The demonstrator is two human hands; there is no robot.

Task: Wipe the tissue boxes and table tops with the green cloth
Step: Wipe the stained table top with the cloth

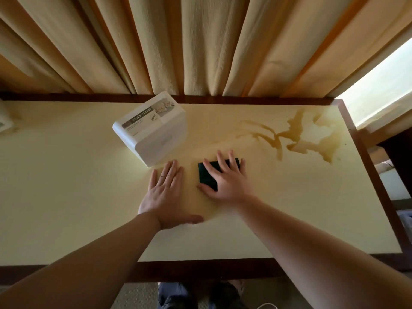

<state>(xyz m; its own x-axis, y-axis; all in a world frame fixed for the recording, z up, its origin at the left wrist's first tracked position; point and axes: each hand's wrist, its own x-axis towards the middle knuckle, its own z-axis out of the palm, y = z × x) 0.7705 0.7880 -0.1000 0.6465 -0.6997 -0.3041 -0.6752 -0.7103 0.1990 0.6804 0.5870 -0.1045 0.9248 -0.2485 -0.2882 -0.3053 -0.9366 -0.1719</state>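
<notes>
Right hand [225,181] lies flat, fingers spread straight, pressing the folded dark green cloth [208,175] onto the pale yellow wood-edged table top [66,175], left hand [166,192] rests flat with straight fingers beside it, just below the white plastic tissue box [151,128], brown spill [312,139] drying to the right.

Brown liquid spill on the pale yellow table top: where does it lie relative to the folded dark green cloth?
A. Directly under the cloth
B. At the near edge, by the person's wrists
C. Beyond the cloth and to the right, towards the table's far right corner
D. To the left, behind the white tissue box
C: the brown liquid spill spreads over the far right of the pale yellow table top, apart from the folded dark green cloth under the right hand.
</notes>
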